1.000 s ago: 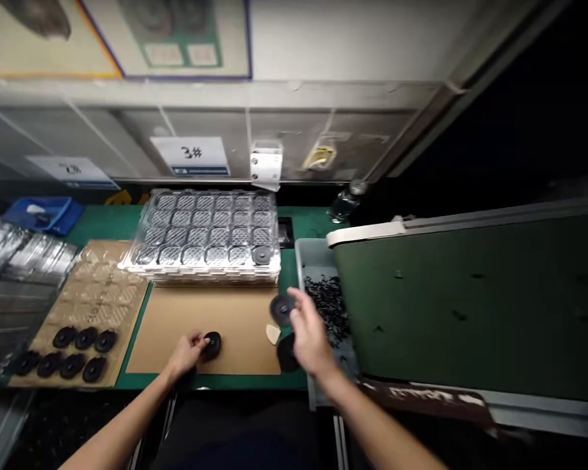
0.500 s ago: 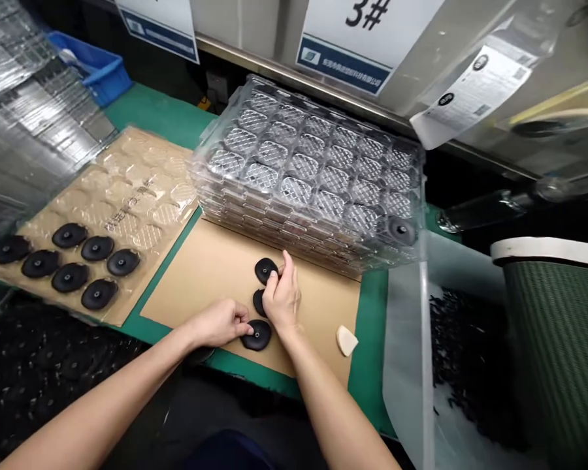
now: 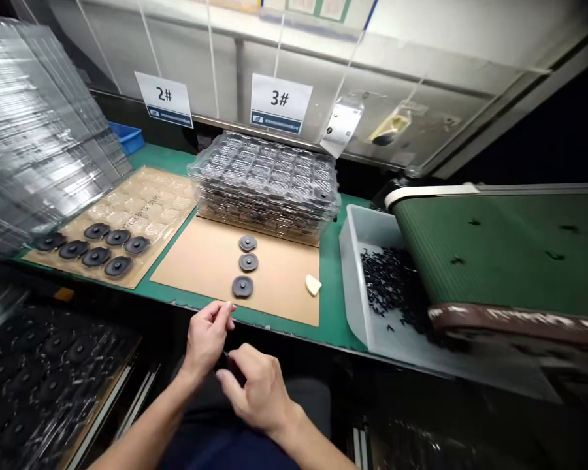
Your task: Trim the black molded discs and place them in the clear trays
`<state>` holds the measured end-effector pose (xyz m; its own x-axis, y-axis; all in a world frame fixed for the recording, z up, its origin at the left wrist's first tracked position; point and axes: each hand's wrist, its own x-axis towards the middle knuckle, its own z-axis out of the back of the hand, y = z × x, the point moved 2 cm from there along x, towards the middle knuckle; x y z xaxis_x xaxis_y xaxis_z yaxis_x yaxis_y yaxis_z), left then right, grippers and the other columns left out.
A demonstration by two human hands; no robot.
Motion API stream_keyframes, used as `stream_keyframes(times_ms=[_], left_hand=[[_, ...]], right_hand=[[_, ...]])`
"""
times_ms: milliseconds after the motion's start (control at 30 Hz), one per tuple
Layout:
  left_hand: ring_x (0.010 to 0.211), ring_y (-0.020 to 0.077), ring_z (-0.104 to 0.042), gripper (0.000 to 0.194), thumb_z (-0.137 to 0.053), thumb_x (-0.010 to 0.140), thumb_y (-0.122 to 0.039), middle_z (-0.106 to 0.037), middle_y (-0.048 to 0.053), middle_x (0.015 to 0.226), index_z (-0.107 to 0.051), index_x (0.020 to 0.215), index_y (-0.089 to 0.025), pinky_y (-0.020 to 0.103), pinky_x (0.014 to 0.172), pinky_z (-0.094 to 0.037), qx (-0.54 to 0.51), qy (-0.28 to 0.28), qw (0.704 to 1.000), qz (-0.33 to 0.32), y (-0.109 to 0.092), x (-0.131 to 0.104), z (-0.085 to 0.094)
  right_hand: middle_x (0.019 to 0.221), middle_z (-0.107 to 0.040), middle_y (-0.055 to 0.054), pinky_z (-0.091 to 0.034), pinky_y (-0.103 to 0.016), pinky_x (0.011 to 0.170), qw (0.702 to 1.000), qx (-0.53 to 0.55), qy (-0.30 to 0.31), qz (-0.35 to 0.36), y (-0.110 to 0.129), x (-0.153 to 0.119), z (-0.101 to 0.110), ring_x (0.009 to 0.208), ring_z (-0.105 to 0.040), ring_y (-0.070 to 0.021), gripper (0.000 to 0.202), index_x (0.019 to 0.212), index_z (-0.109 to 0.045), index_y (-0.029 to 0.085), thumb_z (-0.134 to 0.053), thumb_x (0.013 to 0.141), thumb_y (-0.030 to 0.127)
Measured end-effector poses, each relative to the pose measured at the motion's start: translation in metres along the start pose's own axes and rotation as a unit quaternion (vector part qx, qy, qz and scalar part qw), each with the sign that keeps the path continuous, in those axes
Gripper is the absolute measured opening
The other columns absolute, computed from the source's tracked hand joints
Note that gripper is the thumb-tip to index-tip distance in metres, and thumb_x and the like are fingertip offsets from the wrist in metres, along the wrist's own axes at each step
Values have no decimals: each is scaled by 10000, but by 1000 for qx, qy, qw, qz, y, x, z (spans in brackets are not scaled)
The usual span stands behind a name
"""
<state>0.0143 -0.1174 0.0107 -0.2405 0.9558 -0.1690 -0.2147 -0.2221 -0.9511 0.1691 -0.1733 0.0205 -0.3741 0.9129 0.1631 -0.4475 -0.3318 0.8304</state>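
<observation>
Three round black rubber-like parts lie in a column on the brown cardboard sheet (image 3: 284, 277): a far one (image 3: 247, 243), a middle one (image 3: 248, 262) and a near one (image 3: 243, 286). My left hand (image 3: 206, 336) is closed in a pinch just in front of the table edge, below the near part. Beside it, lower and to the right, my right hand (image 3: 259, 385) is curled closed over my lap. Something dark shows between the hands, too unclear to name. Off to the left, a clear blister tray (image 3: 147, 202) on cardboard carries several more such black parts (image 3: 96, 256).
Stacked clear trays (image 3: 264, 196) stand behind the cardboard. A pale wedge (image 3: 312, 284) lies at its right. Further right, a translucent bin (image 3: 357, 294) holds small black scraps below a green conveyor belt (image 3: 509, 254). More trays (image 3: 44, 130) lean at the left.
Both hands have left the black parts on the cardboard and drawn back over the table edge. The three parts now lie uncovered. The head view has lifted and widened.
</observation>
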Motion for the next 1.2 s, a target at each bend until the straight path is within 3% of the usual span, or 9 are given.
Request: stream_keyframes(times_ms=[100,200,333,433,533,633,1000,1067,1200], left_hand=[[683,165,-626,569,-592,940,-696,-706,61,800,-749,968,-150,252,612,-477,-58,31,998,-8,-5,-48,-1],[985,237,-724,598,-583,954,-701,-760,126,1073,-740,1137,-153,281,745,-580,-94,78,992,-18,-14,-83,15],[855,228,-744,468,-727,919,-565,-777,121,993,-759,1127,-147,297,716,-616,-80,164,982,-35,-23,-120,34],[853,180,-740,152,-738,939,-247,-767,80,986,-782,1074,-193,253,766,-617,5,126,964,-235,-30,-139,42],[972,184,-755,345,-656,924,-11,-761,98,1091,-790,1158,-227,250,851,-628,100,39,871,-479,-32,-149,50],[1044,222,-763,595,-691,860,66,-757,121,1201,-736,1352,-267,289,895,-645,135,1,826,-547,-28,-143,55],[1072,195,-745,651,-666,855,110,-731,92,1224,-714,1378,-275,266,912,-633,102,15,867,-487,-29,-86,36],[1039,178,-744,589,-672,880,69,-741,75,1168,-722,1355,-276,245,908,-625,96,22,891,-443,-32,-80,31],[1159,217,-731,489,-739,946,-178,-720,94,1328,-684,1418,-292,246,937,-637,30,118,958,-259,-31,-69,26]], right_hand=[[728,-560,-36,-437,-270,621,989,117,-47,-79,12,-33,-1,658,-543,-158,376,702,-525,197,-620,961,453],[671,-562,-20,-462,-246,522,959,229,-45,-159,14,-52,9,571,-575,-155,449,819,-570,188,-564,1003,598],[739,-627,-37,-533,-255,501,934,307,-49,-178,16,-70,19,576,-638,-163,500,996,-638,160,-518,1030,644],[1006,-689,-93,-621,-296,664,954,283,-72,-74,26,-78,26,794,-710,-186,305,1060,-751,177,-656,1000,461],[1222,-666,-111,-626,-361,922,971,149,-120,141,41,-78,37,1101,-696,-216,331,1237,-768,251,-591,986,127],[1259,-650,-114,-606,-372,990,963,93,-138,210,46,-69,45,1178,-665,-212,516,1387,-684,277,-576,960,9],[1175,-691,-102,-596,-304,836,973,133,-147,115,23,-17,55,1047,-677,-195,337,1287,-687,219,-663,973,101],[982,-706,-72,-572,-283,758,974,191,-120,23,13,-12,52,881,-674,-172,90,1073,-725,190,-690,1002,233],[702,-605,0,-512,-240,592,893,381,0,-241,-7,-8,32,567,-555,-108,492,841,-578,187,-684,961,652]])
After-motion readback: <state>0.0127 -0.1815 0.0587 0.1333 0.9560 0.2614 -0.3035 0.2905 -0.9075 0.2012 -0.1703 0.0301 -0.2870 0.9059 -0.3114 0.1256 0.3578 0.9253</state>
